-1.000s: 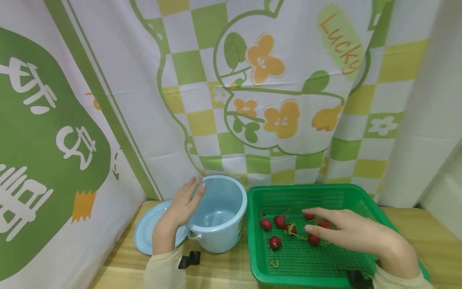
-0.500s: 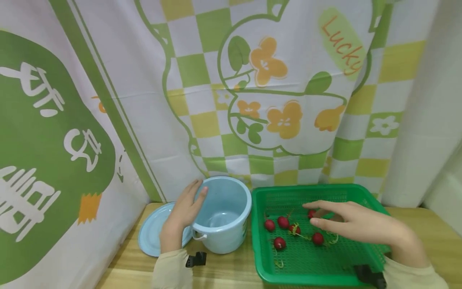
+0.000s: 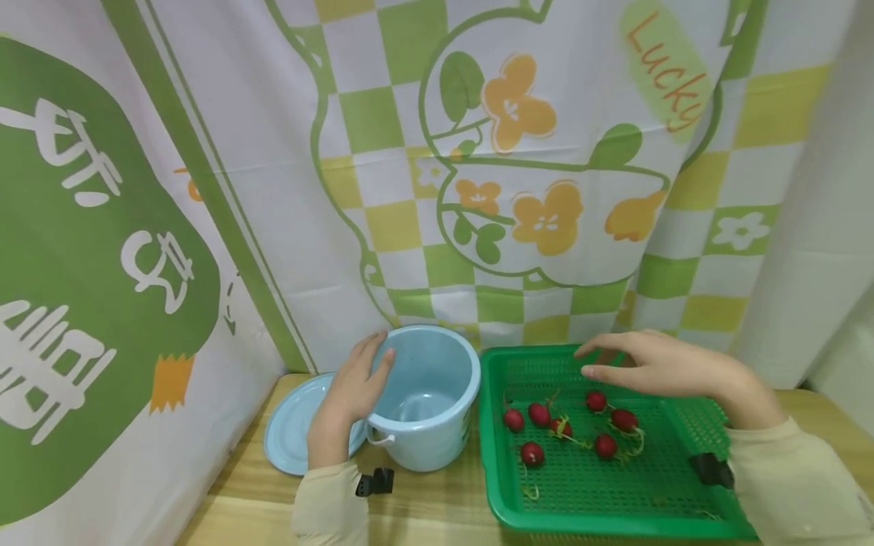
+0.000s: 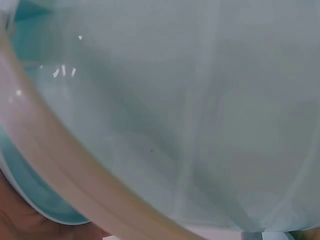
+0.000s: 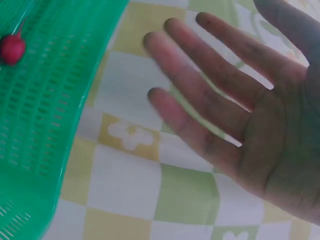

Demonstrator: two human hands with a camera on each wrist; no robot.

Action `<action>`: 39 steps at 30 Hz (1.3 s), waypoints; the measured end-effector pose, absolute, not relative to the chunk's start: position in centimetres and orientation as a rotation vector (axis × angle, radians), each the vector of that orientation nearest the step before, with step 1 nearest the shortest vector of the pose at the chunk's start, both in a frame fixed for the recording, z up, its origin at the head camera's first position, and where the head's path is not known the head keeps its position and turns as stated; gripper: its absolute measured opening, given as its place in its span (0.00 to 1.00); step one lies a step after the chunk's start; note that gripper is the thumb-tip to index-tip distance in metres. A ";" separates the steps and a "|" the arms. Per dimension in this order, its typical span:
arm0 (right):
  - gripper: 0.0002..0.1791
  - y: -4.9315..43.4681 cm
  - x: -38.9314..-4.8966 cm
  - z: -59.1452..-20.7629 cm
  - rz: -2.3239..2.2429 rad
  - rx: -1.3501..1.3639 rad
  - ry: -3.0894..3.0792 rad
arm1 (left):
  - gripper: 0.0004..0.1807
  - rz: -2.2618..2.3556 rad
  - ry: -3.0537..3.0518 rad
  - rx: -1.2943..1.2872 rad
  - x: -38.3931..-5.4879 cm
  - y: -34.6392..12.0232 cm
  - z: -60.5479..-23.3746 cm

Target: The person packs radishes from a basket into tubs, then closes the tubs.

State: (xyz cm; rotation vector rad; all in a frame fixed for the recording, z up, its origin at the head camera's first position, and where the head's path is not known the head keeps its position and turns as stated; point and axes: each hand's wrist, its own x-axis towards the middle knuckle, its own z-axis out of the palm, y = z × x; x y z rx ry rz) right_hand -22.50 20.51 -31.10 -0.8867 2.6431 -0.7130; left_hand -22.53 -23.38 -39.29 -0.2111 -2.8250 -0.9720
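Note:
My left hand (image 3: 351,387) is at the left rim of a light blue bucket (image 3: 426,447), fingers extended. The bucket's pale inner wall (image 4: 150,125) fills most of the left wrist view. Over the back part of a green plastic basket (image 3: 505,516) hovers my right hand (image 3: 658,365), its palm bare. In the right wrist view the fingers of that hand (image 5: 250,110) spread apart and hold nothing. Several red radishes (image 3: 532,454), some with thin stems, lie on the basket's floor below it. No radishes show inside the bucket.
A light blue lid (image 3: 290,428) lies on the wooden table (image 3: 423,504) left of the bucket. Behind everything hangs a checkered curtain (image 3: 389,189) with flowers. Black camera mounts (image 3: 375,481) stick out at the wrists.
My right hand has lifted up and back from over the radishes, uncovering those on the right. The left hand stays by the bucket rim.

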 end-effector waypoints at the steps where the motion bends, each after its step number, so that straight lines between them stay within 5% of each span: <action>1: 0.26 20.4 -23.0 -31.1 -0.693 -0.894 2.645 | 0.35 -0.971 -2.829 -0.206 -22.5 -23.5 -39.2; 15: 0.21 17.0 -29.5 -36.3 -0.608 -1.206 2.396 | 0.36 -0.961 -2.833 -0.185 -22.8 -23.7 -39.6; 21: 0.21 15.9 -30.1 -39.9 -0.606 -1.327 2.357 | 0.32 -0.992 -2.804 -0.232 -22.9 -24.0 -39.7; 39: 0.19 14.6 -30.4 -42.7 -0.571 -1.320 2.345 | 0.30 -1.053 -2.849 -0.174 -23.2 -24.1 -39.0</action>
